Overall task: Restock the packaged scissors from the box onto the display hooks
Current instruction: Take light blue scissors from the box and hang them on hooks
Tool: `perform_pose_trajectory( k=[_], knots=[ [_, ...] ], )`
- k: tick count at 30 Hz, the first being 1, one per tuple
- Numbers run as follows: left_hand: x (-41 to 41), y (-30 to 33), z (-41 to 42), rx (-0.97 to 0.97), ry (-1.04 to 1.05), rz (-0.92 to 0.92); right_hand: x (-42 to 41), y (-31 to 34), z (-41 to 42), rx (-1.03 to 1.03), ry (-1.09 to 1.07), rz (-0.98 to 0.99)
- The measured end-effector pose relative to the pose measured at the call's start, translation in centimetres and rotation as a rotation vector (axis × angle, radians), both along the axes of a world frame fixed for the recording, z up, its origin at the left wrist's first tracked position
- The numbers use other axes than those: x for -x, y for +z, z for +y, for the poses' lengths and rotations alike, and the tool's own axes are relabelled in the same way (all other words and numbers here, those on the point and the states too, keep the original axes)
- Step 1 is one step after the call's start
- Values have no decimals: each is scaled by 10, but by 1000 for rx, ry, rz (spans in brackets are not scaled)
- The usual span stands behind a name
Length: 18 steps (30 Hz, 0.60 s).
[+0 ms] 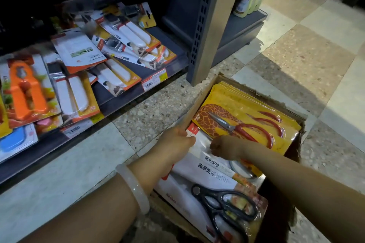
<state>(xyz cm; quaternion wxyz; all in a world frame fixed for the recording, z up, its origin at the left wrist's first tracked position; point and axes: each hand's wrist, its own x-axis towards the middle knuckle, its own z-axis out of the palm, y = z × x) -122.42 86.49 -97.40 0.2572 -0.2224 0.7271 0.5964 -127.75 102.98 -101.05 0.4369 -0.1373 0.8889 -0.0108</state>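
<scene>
Reaching into the box (199,102), both hands are working at the white scissor packs. Left hand (174,144) is resting at the box's left wall, thumb and fingers curling over the upper corner of a white pack (199,146); it appears to be pinching that edge. A pale bangle (134,187) is sitting on the left wrist. Right hand (225,149) is lying on the same white stack, fingers curled under toward the packs; whether it is gripping a pack or only pressing on one cannot be told, since the fingertips are hidden.

White packs are lying flat in the near half of the box; the nearest one is showing black-handled scissors (227,209). Yellow giraffe-print packs (243,112) are stacked in the far half, the top one showing red-handled scissors (248,130), partly overlapping the white stack.

Box is standing on the tiled floor (154,112), just beside a grey shelf upright (205,31). To the left, a low shelf (118,94) is holding loose carded kitchen tools, among them white-handled peelers (136,35) and an orange tool (25,92).
</scene>
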Motion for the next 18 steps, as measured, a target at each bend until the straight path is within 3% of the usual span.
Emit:
perform_pose_trajectory(
  k=[18],
  knots=[
    [7, -21, 8, -60, 1, -54, -2, -4, 16, 7, -23, 94]
  ],
)
